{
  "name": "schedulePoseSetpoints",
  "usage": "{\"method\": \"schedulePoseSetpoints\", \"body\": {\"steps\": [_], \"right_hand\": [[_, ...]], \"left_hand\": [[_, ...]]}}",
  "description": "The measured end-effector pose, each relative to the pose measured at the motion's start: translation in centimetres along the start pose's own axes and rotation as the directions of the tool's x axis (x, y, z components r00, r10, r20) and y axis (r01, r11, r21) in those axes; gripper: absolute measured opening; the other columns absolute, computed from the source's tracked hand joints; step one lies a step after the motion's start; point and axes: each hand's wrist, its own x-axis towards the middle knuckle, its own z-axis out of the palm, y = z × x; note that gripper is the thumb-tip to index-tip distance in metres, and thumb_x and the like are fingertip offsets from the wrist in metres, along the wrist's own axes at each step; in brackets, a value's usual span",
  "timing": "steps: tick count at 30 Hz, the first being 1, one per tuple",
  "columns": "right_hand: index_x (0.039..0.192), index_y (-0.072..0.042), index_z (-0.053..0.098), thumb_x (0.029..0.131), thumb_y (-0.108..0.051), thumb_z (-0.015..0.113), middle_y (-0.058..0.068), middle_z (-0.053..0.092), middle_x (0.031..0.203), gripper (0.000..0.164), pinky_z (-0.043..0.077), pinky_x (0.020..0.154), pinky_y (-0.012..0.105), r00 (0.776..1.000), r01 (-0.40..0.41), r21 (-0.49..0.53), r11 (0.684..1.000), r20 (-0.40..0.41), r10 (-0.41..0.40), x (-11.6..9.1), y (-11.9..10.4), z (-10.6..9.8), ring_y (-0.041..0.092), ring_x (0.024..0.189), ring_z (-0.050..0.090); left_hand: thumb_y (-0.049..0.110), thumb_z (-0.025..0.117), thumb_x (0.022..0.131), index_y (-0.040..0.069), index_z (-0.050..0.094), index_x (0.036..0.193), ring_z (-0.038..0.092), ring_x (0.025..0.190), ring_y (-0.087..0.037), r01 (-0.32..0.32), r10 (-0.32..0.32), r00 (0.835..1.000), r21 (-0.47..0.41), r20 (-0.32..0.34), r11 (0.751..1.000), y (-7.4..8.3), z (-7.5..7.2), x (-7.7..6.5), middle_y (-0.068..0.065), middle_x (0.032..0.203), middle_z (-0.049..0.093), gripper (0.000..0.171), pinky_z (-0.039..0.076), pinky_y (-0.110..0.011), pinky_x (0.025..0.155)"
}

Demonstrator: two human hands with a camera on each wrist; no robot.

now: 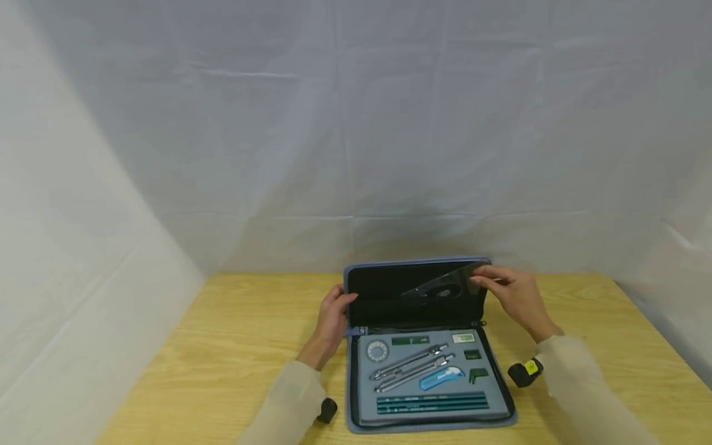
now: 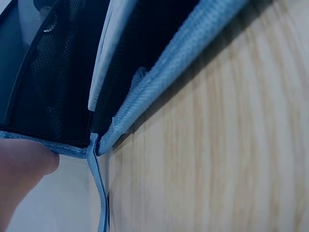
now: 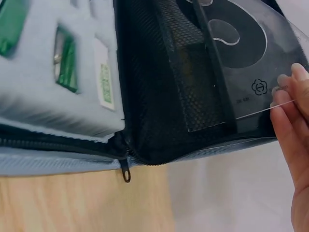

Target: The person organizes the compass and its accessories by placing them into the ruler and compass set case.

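A blue-edged zip case (image 1: 434, 428) lies unzipped on the table, its lid raised at the back. My left hand (image 1: 332, 318) grips the lid's left edge; in the left wrist view its thumb (image 2: 29, 162) presses on the blue trim. At the lid's upper right corner, my right hand (image 1: 517, 300) pinches the corner of a clear set square (image 1: 466, 281) between thumb and fingers. The right wrist view has the lower part of this set square (image 3: 248, 84) inside the lid's black mesh pocket (image 3: 176, 29), its upper part out above the pocket edge.
In the grey tray (image 1: 367, 383) lie two metal compasses (image 1: 411, 371), a blue cutter (image 1: 441, 377), green pencils (image 1: 431, 403), a round dial-like piece (image 1: 377, 351), an eraser (image 1: 463, 338) and small green pieces (image 1: 477, 375). The wooden table (image 1: 233, 346) meets white sheeting (image 1: 278, 154).
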Motion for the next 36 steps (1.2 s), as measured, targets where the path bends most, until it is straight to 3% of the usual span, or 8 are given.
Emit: {"method": "schedulePoseSetpoints", "body": {"steps": [7, 14, 19, 26, 30, 36], "right_hand": [[0.096, -0.01, 0.076, 0.088, -0.015, 0.069, 0.001, 0.072, 0.09, 0.012, 0.046, 0.061, 0.017, 0.998, -0.023, -0.136, 0.99, 0.054, 0.031, -1.3, 0.5, 0.4, 0.012, 0.073, 0.063], [0.097, -0.009, 0.076, 0.089, -0.018, 0.069, 0.004, 0.072, 0.093, 0.014, 0.051, 0.064, 0.027, 0.995, -0.046, -0.19, 0.981, 0.08, 0.062, -1.8, 0.5, 0.9, 0.016, 0.079, 0.066], [0.097, -0.008, 0.075, 0.087, -0.021, 0.071, 0.007, 0.072, 0.09, 0.017, 0.05, 0.058, 0.03, 0.996, -0.076, -0.255, 0.964, 0.018, 0.083, -2.0, -0.5, 1.7, 0.017, 0.071, 0.064], [0.094, -0.002, 0.073, 0.083, -0.025, 0.075, 0.007, 0.07, 0.078, 0.026, 0.053, 0.06, 0.044, 0.99, -0.116, -0.343, 0.932, -0.117, 0.08, -2.6, -1.1, 1.9, 0.022, 0.066, 0.064], [0.093, -0.001, 0.073, 0.086, -0.022, 0.073, 0.006, 0.069, 0.078, 0.022, 0.051, 0.061, 0.037, 0.985, -0.14, -0.319, 0.937, -0.143, 0.099, -2.7, -0.8, 1.1, 0.019, 0.066, 0.061], [0.098, -0.003, 0.072, 0.094, -0.023, 0.062, 0.009, 0.069, 0.086, 0.022, 0.045, 0.059, 0.017, 0.965, -0.212, -0.122, 0.97, -0.186, 0.187, -2.5, 0.2, -0.1, 0.01, 0.069, 0.059]], "left_hand": [[0.001, 0.055, 0.087, 0.003, 0.059, 0.096, 0.055, 0.087, -0.016, -0.003, 0.002, 1.0, 0.016, 0.022, 1.0, -0.1, 0.0, -0.2, -0.003, 0.095, 0.058, 0.01, 0.046, -0.029, 0.081], [0.002, 0.054, 0.088, 0.001, 0.058, 0.101, 0.054, 0.091, -0.018, -0.021, 0.02, 0.999, 0.037, 0.03, 0.999, 0.1, -0.3, -0.3, -0.004, 0.098, 0.056, 0.013, 0.044, -0.033, 0.086], [-0.001, 0.054, 0.087, -0.002, 0.057, 0.103, 0.054, 0.091, -0.017, -0.035, 0.033, 0.999, 0.031, 0.039, 0.999, 0.0, -0.3, -0.2, -0.004, 0.098, 0.057, 0.016, 0.045, -0.03, 0.085], [-0.002, 0.055, 0.087, -0.009, 0.055, 0.105, 0.054, 0.089, -0.018, -0.058, 0.054, 0.997, 0.059, 0.056, 0.997, -0.3, -0.1, -0.1, -0.005, 0.095, 0.057, 0.019, 0.044, -0.031, 0.085], [-0.001, 0.055, 0.087, -0.011, 0.054, 0.108, 0.053, 0.091, -0.017, -0.058, 0.054, 0.997, 0.071, 0.056, 0.996, -0.4, -0.1, 0.0, -0.006, 0.097, 0.057, 0.024, 0.043, -0.033, 0.087], [-0.001, 0.053, 0.088, -0.013, 0.052, 0.113, 0.054, 0.092, -0.017, -0.072, 0.068, 0.996, 0.083, 0.051, 0.994, -0.4, -0.2, 0.0, -0.006, 0.1, 0.057, 0.028, 0.043, -0.033, 0.088]]}}
